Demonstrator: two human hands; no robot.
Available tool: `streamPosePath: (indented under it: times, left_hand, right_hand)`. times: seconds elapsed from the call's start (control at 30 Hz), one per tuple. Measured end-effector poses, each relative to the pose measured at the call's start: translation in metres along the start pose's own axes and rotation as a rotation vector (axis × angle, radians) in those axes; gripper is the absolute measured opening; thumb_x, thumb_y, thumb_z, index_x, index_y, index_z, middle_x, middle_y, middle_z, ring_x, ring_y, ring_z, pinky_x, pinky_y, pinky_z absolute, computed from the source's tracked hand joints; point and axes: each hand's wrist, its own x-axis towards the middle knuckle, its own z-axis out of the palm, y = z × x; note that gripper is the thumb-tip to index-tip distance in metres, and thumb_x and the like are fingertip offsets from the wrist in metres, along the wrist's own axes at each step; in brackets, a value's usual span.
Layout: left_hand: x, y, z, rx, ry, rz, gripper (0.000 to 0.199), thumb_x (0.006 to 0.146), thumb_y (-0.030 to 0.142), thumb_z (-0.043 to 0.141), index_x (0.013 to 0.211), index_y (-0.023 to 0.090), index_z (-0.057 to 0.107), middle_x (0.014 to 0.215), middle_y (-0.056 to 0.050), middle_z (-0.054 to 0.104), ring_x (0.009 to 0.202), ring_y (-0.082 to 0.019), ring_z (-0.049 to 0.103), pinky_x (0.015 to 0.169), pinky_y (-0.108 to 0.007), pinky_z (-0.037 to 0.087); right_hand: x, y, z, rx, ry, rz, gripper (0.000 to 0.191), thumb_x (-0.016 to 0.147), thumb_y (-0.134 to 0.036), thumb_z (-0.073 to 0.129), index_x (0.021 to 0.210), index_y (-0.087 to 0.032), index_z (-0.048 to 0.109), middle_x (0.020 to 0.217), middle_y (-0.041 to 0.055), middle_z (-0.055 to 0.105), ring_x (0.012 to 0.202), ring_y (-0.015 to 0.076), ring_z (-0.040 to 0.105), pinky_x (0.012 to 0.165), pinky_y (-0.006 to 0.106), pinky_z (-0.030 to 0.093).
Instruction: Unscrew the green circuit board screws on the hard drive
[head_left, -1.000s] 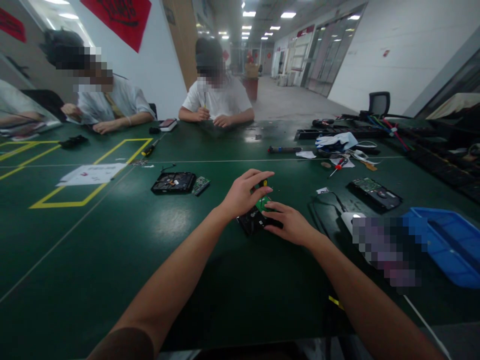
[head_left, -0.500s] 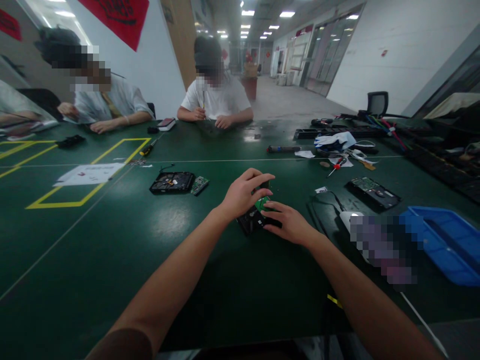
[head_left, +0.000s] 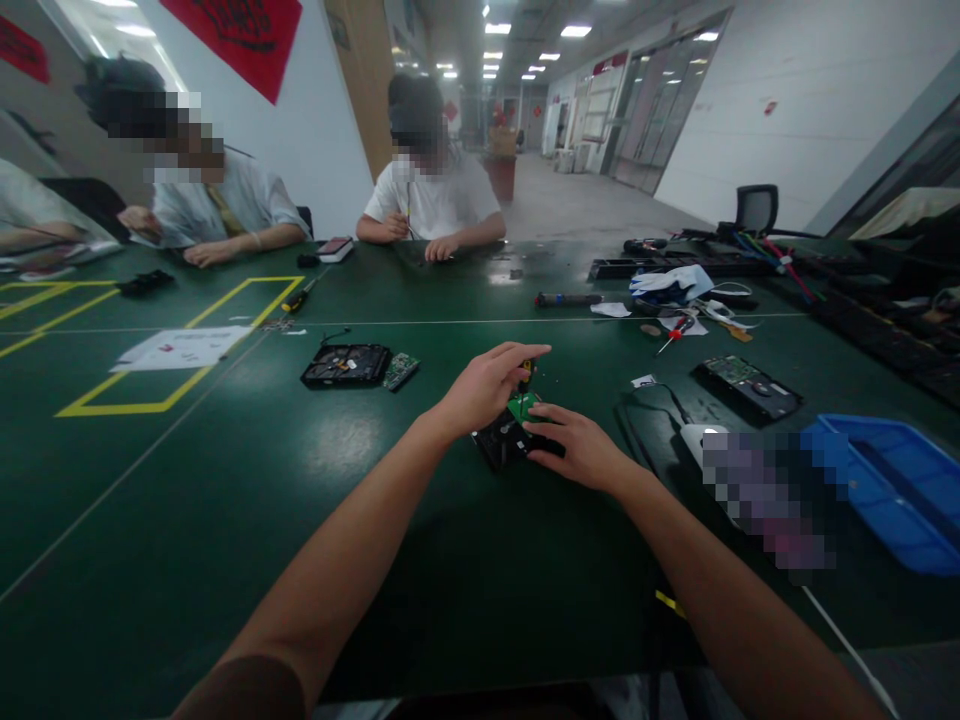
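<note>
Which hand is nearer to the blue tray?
Right. The right hand, at the drive, is left of the tray; the left hand, at the screwdriver, is farther left.

Surface [head_left: 225, 480], centre: hard drive [head_left: 495, 445], circuit board [head_left: 523, 406] at its far end, screwdriver [head_left: 528, 374] upright above board, in left hand [head_left: 478, 393]. Right hand [head_left: 581, 447] at drive's right side. Left: open drive casing [head_left: 345, 364], loose board [head_left: 402, 371] just right of it. Right: second drive [head_left: 748, 387]; tray [head_left: 915, 540] nearer. Behind centre: rod-shaped tool [head_left: 568, 299].
</note>
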Motion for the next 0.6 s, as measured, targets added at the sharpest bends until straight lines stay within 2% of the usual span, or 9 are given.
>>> streamPosePath:
  times: [0.17,0.3,0.43,0.5,0.6]
  left_hand:
    - [-0.0007,0.0007,0.0036,0.085,0.060,-0.004,0.034,0.099,0.023,0.063,0.134,0.022,0.063,0.116,-0.008,0.068,0.105,-0.019,0.066,0.094,-0.036,0.056]
    - [-0.0017,0.0003,0.0049,0.095,0.082,-0.012,0.035,0.098,0.028,0.067,0.132,0.024,0.065,0.115,-0.008,0.067,0.100,-0.018,0.066,0.088,-0.034,0.057]
    - [-0.0010,0.0010,0.0041,0.092,0.115,0.006,0.035,0.095,0.028,0.071,0.129,0.023,0.068,0.111,-0.007,0.064,0.092,-0.016,0.064,0.084,-0.032,0.057]
    - [-0.0004,0.0016,0.0027,0.105,0.132,0.024,0.032,0.096,0.025,0.070,0.127,0.022,0.069,0.108,-0.007,0.063,0.094,-0.017,0.063,0.087,-0.033,0.056]
    - [0.0002,0.0021,-0.0008,0.091,0.089,0.039,0.036,0.098,0.017,0.064,0.133,0.024,0.066,0.111,-0.007,0.064,0.100,-0.017,0.064,0.092,-0.035,0.056]
  right_hand:
    - [0.0001,0.0002,0.0026,-0.001,0.012,0.001,0.041,0.093,-0.037,0.070,0.132,-0.026,0.068,0.146,0.0100,0.060,0.135,0.0325,0.057,0.112,0.055,0.049]
    - [0.0004,0.0008,0.0031,-0.002,0.013,-0.003,0.042,0.093,-0.036,0.070,0.134,-0.027,0.067,0.147,0.0095,0.059,0.136,0.0325,0.056,0.112,0.055,0.048]
    - [0.0011,-0.0004,0.0009,-0.008,-0.009,-0.001,0.043,0.094,-0.037,0.069,0.135,-0.026,0.066,0.148,0.0102,0.059,0.136,0.0327,0.057,0.112,0.054,0.049]
    - [0.0011,-0.0008,0.0003,-0.006,-0.003,0.004,0.042,0.094,-0.037,0.069,0.134,-0.026,0.067,0.148,0.0096,0.059,0.136,0.0329,0.056,0.112,0.054,0.049]
    - [0.0007,-0.0009,0.0004,-0.006,0.003,0.007,0.042,0.093,-0.037,0.070,0.134,-0.027,0.067,0.148,0.0090,0.059,0.136,0.0329,0.056,0.111,0.055,0.049]
